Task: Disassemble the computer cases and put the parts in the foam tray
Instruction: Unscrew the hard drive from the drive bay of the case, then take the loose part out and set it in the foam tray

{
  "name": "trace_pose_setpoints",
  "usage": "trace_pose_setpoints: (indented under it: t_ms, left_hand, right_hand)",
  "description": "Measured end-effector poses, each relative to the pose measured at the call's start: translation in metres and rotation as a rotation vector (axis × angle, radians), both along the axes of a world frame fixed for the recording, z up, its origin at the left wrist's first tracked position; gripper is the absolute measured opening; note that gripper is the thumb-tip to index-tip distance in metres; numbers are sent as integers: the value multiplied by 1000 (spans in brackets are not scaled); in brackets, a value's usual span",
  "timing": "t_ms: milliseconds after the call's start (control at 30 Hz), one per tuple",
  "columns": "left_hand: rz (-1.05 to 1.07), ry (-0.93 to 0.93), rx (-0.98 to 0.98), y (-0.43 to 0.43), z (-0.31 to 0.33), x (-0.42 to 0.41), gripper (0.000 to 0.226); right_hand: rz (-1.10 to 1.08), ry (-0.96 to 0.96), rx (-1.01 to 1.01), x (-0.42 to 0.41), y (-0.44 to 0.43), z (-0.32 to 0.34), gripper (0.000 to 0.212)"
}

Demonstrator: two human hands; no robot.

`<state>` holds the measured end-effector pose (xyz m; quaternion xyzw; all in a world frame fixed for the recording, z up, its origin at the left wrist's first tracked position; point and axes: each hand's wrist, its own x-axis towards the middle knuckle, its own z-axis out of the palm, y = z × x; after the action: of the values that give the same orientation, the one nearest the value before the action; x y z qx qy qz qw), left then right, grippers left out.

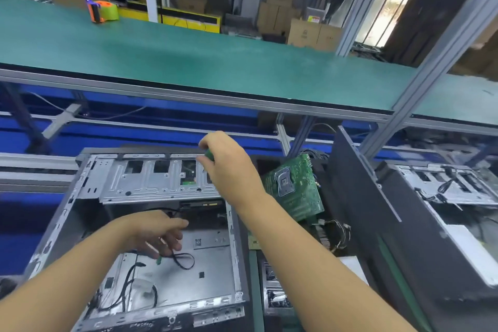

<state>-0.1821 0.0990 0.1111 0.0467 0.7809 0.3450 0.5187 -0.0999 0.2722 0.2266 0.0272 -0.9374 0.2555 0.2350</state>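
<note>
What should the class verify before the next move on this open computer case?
1. Right hand grips green-handled tool: ok.
2. Tool tip seated on a drive cage screw: cannot tell, the hand hides it.
3. Left hand holds black cable: cannot tell.
4. Motherboard out of the computer case: ok.
5. Foam tray within reach: cannot tell, not in view.

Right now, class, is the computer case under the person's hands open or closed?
Open. The computer case has no side panel on top: a loose black cable and the drive cage show inside.
</note>
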Motion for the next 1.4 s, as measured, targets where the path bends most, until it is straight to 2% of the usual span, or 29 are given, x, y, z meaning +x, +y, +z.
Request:
trace_pose_setpoints:
  t_ms: [100, 233, 300, 400, 533, 667, 800, 900, 1033, 1133, 1233, 1400]
  left_hand:
    - [205, -78, 76, -1, -17, 9, 50]
    - [602, -222, 520, 19, -40, 21, 49]
    - [760, -252, 665, 30, -45, 24, 49]
    - [855, -304, 760, 41, -53, 23, 46]
    - [1037, -235, 818, 51, -55, 10, 77]
    - [1024, -228, 784, 52, -61, 1, 71]
    - [929, -205, 703, 53, -59, -1, 21]
    - [882, -190, 670, 56, -55, 4, 4]
    - [852, -251, 705, 54, -56, 12, 6]
    - [842, -245, 714, 50, -60, 13, 30]
    - [813, -237, 739, 43, -63, 15, 32]
    - [628, -269, 624, 14, -56, 22, 37]
  right_hand:
    - [-31, -18, -51, 5, -12, -2, 16]
    - [-111, -42, -176, 15, -22, -5, 14]
    - [-164, -39, -248, 24, -25, -4, 15]
    - [-234, -54, -313, 40, -27, -7, 19]
    - [-313, -101, -364, 61, -25, -12, 20]
    - [-349, -122, -384, 74, -25, -21, 20]
    - [-379, -117, -415, 77, -23, -27, 21]
    - [-389, -128, -427, 75, -18, -31, 22]
    - [-389, -134, -503, 68, -8, -32, 22]
    - [-378, -125, -553, 63, 0, -33, 22]
    - [-352, -101, -578, 59, 9, -37, 23]
    - [-344, -78, -706, 50, 28, -41, 21]
